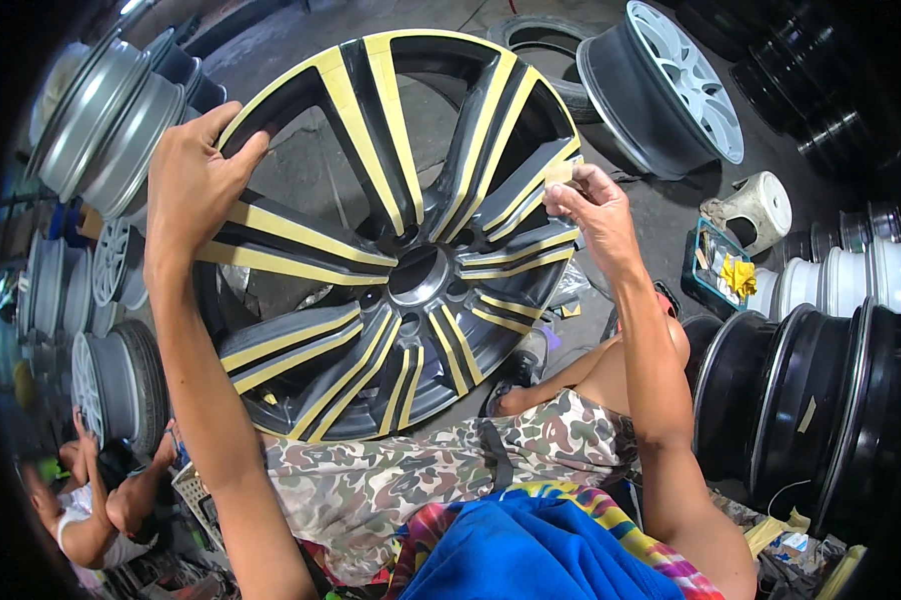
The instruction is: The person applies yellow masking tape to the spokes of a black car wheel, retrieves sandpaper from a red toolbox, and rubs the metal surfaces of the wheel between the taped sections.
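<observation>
A large black alloy wheel rim (418,276) stands tilted before me, its spoke faces and outer lip covered with strips of yellow masking tape (356,140). My left hand (196,170) grips the lip at the upper left, thumb on the near side and fingers wrapped over the edge. At the right edge, my right hand (596,205) pinches a small tan-yellow piece of tape (559,174) against the end of a spoke. Part of that piece is hidden by my fingers.
Another silver-faced rim (661,90) and a tire (541,45) lie beyond. To the right are a white stool (756,210), a teal basket (721,265) with a yellow cloth, and black rims (801,400). Rims are stacked at left (111,120); another person (106,490) crouches below them.
</observation>
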Demonstrator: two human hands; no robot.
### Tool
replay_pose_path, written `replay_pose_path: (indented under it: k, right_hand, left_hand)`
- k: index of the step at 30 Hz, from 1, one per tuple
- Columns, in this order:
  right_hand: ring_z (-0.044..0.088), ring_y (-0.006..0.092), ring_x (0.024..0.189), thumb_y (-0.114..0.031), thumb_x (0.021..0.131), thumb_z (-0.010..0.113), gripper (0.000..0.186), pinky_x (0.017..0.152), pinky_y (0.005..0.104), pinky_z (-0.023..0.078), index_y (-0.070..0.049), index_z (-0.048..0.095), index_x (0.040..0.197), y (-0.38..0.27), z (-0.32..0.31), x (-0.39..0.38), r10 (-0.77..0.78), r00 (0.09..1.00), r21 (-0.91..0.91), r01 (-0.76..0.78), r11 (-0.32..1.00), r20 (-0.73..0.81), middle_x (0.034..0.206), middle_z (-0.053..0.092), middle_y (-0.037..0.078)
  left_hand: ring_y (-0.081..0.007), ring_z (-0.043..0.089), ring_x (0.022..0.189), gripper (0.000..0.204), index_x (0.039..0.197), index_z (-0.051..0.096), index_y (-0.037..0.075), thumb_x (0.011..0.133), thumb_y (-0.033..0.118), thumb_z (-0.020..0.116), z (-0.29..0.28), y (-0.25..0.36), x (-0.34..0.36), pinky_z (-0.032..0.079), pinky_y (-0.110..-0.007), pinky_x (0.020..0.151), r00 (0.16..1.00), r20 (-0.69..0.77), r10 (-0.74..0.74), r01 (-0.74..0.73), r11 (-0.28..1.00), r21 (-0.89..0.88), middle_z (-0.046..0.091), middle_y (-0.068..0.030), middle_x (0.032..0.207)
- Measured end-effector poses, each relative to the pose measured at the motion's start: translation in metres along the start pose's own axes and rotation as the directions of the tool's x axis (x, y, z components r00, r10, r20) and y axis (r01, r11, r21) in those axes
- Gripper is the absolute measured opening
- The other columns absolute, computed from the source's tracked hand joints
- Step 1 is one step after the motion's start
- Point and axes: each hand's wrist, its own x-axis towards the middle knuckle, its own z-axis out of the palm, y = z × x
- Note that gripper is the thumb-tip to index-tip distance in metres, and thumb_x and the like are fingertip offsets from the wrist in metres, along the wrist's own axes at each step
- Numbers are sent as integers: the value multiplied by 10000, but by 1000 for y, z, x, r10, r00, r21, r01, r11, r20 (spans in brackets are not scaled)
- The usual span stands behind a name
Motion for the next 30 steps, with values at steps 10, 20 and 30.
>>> replay_pose_path:
  k: [10, 20, 30]
  right_hand:
    - [561, 73, 714, -236, 1008, 796, 225, 643, 257, 463, -19, 777, 1064, -1, 0, -4, 95, 995, -117, -95, 989, -5, 835, 652, -12]
    - [685, 220, 837, -4, 874, 798, 347, 766, 345, 588, -130, 808, 1197, -8, 14, -8, -398, 896, -815, 376, 442, 197, 949, 662, 87]
    - [663, 315, 1129, 68, 814, 730, 446, 999, 433, 561, -75, 764, 1235, -1, 16, -1, -274, 801, -807, 578, 121, 532, 1212, 706, 88]
  left_hand:
    - [-216, 541, 540, 262, 902, 722, -4, 910, 258, 726, -1, 6, -1, 464, -364, 606, 1000, -4, 15, -15, 1000, -3, 591, -132, 630]
    - [-260, 564, 540, 284, 901, 718, -16, 905, 268, 719, -4, 11, -1, 473, -374, 604, 1000, 13, 19, -19, 1000, 8, 597, -162, 629]
    - [-288, 599, 560, 318, 1057, 797, 28, 886, 286, 721, 1, 1, 1, 508, -380, 641, 1000, -17, 24, -23, 999, 35, 645, -170, 663]
